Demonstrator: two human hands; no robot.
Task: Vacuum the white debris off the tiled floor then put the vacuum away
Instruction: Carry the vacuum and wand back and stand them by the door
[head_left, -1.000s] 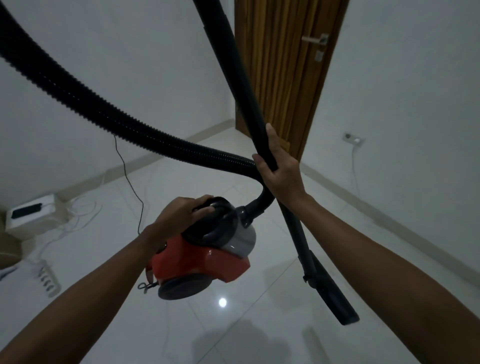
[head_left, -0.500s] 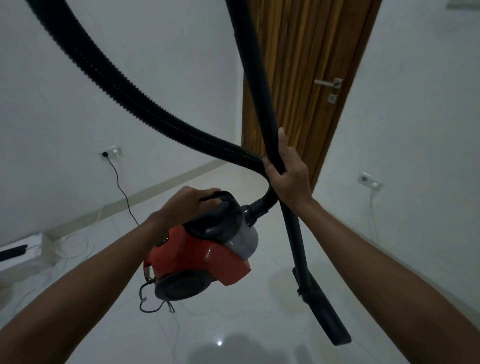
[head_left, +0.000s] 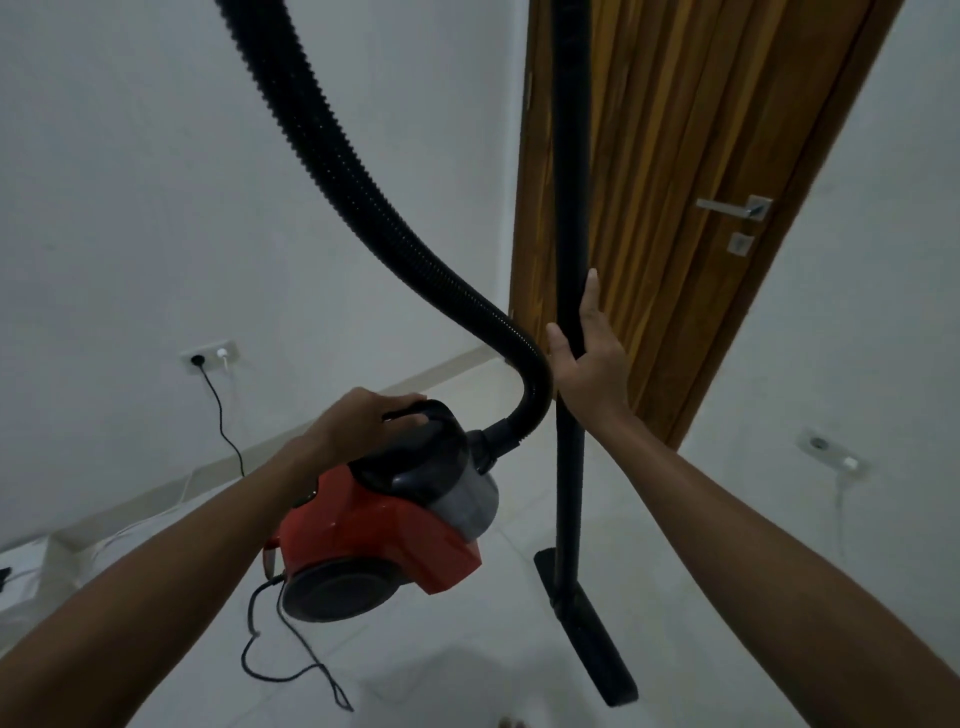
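Note:
The red and grey canister vacuum (head_left: 379, 535) hangs in the air above the white tiled floor (head_left: 701, 597). My left hand (head_left: 358, 421) grips its black top handle. A ribbed black hose (head_left: 332, 171) arcs up from the canister's front and out of the top of the view. My right hand (head_left: 587, 358) is wrapped around the black wand (head_left: 569, 208), which stands nearly upright in front of the door. The flat floor nozzle (head_left: 587, 629) at the wand's lower end is close to the tiles. The vacuum's black cord (head_left: 291, 660) dangles below the canister. I see no white debris.
A wooden door (head_left: 685, 156) with a metal handle (head_left: 737, 208) is straight ahead, closed. Wall sockets sit on the left wall (head_left: 208, 356) with a cable plugged in, and on the right wall (head_left: 831, 452). A white box and cables lie at the far left (head_left: 31, 566).
The view has lifted toward the door and the walls look closer. The wand has swung from slanted to nearly upright. Both hands keep their holds, and the loose cord now trails beneath the canister.

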